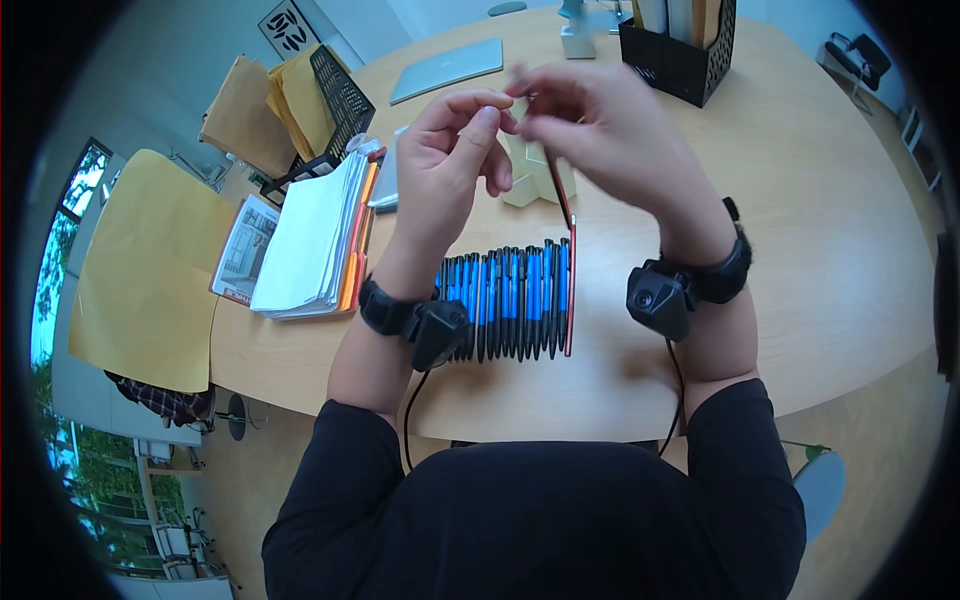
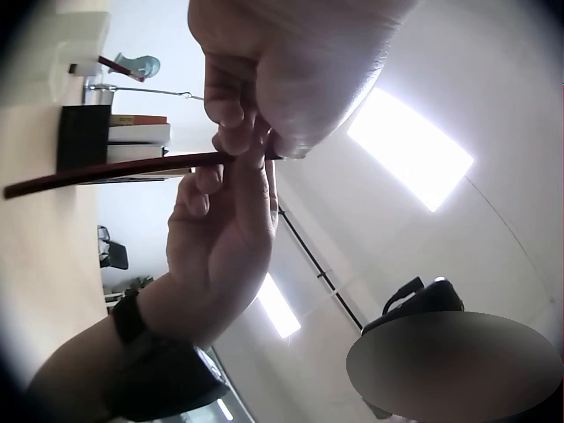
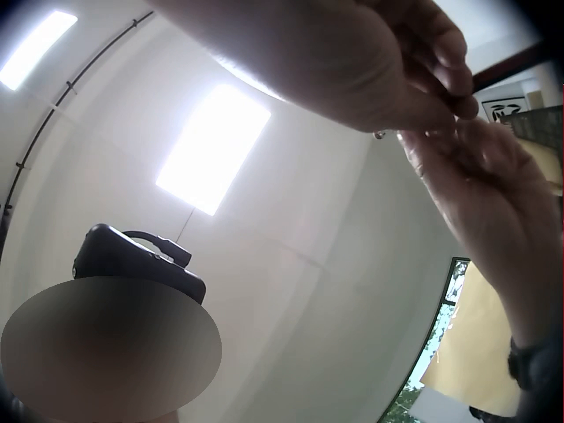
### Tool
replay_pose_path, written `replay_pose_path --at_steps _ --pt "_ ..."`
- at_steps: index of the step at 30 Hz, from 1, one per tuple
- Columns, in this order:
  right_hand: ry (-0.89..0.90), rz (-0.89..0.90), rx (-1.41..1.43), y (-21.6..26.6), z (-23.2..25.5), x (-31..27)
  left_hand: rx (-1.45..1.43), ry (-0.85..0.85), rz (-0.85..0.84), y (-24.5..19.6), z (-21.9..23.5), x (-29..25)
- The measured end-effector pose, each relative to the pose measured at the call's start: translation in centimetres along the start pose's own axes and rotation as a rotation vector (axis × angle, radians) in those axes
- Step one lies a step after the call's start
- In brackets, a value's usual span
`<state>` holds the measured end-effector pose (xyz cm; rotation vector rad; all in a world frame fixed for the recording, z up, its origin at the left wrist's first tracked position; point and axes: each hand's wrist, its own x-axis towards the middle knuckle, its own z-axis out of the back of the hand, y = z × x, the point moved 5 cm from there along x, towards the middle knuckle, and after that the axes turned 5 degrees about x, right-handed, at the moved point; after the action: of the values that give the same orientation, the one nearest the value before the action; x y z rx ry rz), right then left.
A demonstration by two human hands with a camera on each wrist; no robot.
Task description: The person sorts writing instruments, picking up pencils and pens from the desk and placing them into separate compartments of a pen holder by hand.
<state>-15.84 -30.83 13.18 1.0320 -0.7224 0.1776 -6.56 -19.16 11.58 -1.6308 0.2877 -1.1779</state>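
A dark red pencil (image 1: pixel 559 190) slants down from between the two raised hands, its lower end near the table; in the left wrist view the pencil (image 2: pixel 115 172) runs into the meeting fingertips. My right hand (image 1: pixel 615 130) pinches its upper part. Thumb and fingertips of my left hand (image 1: pixel 445 165) pinch close to the top end, against the right fingertips. Below the hands, several blue-and-black pens (image 1: pixel 515 300) lie side by side, with a red pencil (image 1: pixel 572 300) along their right edge. Partly hidden behind the hands is a pale yellow holder (image 1: pixel 527 185).
Stacked papers (image 1: pixel 310 240) and a black file rack (image 1: pixel 340 95) with brown envelopes stand at the left. A closed laptop (image 1: pixel 447 70) lies at the back. Another black rack (image 1: pixel 690 65) holds folders at the back right, beside a small lamp base (image 1: pixel 577 42).
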Motion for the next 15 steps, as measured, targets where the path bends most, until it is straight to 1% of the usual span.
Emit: replay_pose_path --at_steps 1,2,3,4,5,6,7,8,9,10,11,13,14,15 --pt "-0.125 0.094 -0.199 0.0 1.2 0.1 0.051 0.016 0.073 1.8 0.3 0.2" --pt "-0.127 0.095 -0.199 -0.4 1.8 0.2 0.101 0.032 0.146 3.6 0.6 0.3" --pt "-0.296 0.141 -0.237 -0.2 3.2 0.2 0.261 0.128 0.287 5.7 0.6 0.3" --pt "-0.464 0.189 -0.275 0.1 4.5 0.0 0.536 0.226 0.399 6.8 -0.3 -0.2" --pt "-0.48 0.166 -0.173 0.0 5.3 0.0 0.622 0.313 0.394 8.5 -1.3 -0.8" --pt "-0.479 0.175 -0.176 0.0 5.4 0.2 0.734 0.381 0.328 9.9 -2.2 -1.6" --pt "-0.513 0.201 -0.005 -0.1 5.8 0.2 0.845 0.447 0.258 11.0 -3.3 -2.4" --pt "-0.543 0.225 0.166 -0.2 6.0 0.2 0.926 0.45 0.131 11.4 -4.3 -2.8" --pt "-0.523 0.211 0.254 -0.2 5.9 0.2 1.086 0.519 0.209 12.8 -4.6 -3.3" --pt "-0.517 0.219 0.251 -0.5 5.8 0.5 1.244 0.587 0.293 12.9 -5.0 -3.3" --pt "-0.485 0.181 0.281 -1.3 5.4 0.8 1.241 0.578 0.29 13.1 -5.3 -3.0" --pt "-0.428 0.098 0.351 -3.0 4.3 1.4 1.357 0.643 0.389 14.3 -5.3 -2.8" --pt "-0.404 0.065 0.378 -4.1 3.6 1.7 1.353 0.635 0.391 14.9 -5.2 -2.6" --pt "-0.37 0.014 0.284 -5.6 3.0 2.0 1.343 0.611 0.417 15.7 -4.9 -2.5"
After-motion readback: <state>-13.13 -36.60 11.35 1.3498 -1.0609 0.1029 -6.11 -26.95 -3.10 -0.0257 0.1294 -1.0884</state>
